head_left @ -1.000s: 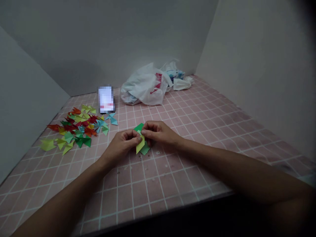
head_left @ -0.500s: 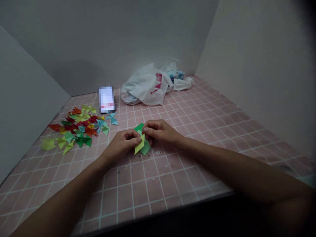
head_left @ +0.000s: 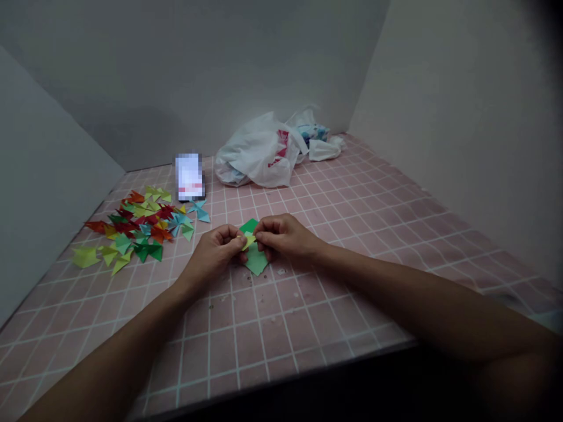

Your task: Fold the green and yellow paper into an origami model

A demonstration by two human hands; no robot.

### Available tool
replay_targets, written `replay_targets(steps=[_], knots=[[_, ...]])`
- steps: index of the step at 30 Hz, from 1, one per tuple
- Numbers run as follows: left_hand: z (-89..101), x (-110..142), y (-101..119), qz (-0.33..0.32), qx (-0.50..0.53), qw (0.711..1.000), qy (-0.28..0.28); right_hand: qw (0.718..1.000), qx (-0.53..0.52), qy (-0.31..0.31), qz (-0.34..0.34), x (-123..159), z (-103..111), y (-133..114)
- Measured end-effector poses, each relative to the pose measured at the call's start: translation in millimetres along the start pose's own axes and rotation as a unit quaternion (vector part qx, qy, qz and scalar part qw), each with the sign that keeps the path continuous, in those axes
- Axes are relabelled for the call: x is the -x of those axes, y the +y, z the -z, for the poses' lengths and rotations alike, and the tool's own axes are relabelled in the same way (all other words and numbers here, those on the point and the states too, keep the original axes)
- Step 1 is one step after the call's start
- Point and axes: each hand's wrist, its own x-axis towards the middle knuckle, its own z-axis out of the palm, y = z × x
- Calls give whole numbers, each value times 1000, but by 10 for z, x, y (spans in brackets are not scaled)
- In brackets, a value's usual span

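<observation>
A small folded piece of yellow paper (head_left: 248, 242) is pinched between my two hands, just above the table. My left hand (head_left: 224, 243) grips its left end between thumb and fingers. At its right end, my right hand (head_left: 281, 235) is closed with thumb and forefinger on the tip. Beneath the hands lie sheets of green paper (head_left: 257, 262), light green at the front and darker green behind; the fingers partly cover them. To the left, a spread of folded paper shapes (head_left: 141, 225) in red, orange, yellow, green and blue lies on the table.
A phone with a lit, blurred screen (head_left: 190, 177) stands at the back left. White plastic bags (head_left: 259, 152) lie by the back wall, with a blue patterned packet (head_left: 314, 132) beside them. The pink checked tabletop (head_left: 343, 281) meets walls on three sides.
The yellow paper has turned from hanging slantwise to lying nearly level, and less of it shows. My left hand has shifted slightly up and left; more of the light green paper is visible.
</observation>
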Motion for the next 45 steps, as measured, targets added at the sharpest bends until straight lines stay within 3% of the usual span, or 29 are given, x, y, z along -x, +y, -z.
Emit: replay_targets(steps=[6, 10, 14, 25, 32, 38, 42, 45], knots=[[12, -5, 42, -6, -15, 999, 32, 1000, -1, 29, 1, -14, 15, 12], [19, -7, 38, -15, 0, 1000, 18, 999, 20, 21, 22, -13, 24, 27], [52, -34, -16, -53, 7, 999, 0, 1000, 18, 14, 21, -10, 10, 47], [60, -25, -22, -137, -51, 988, 40, 1000, -16, 10, 4, 4, -8, 50], [60, -19, -14, -144, -53, 988, 33, 996, -85, -2, -11, -5, -14, 79], [49, -8, -5, -131, -40, 990, 36, 997, -82, 2, 14, 8, -36, 108], [37, 1, -3, -174, -61, 980, 74, 996, -94, -4, 13, 20, -60, 97], [49, -2, 4, -235, -136, 958, 93, 992, -122, 21, -6, 22, -50, 60]])
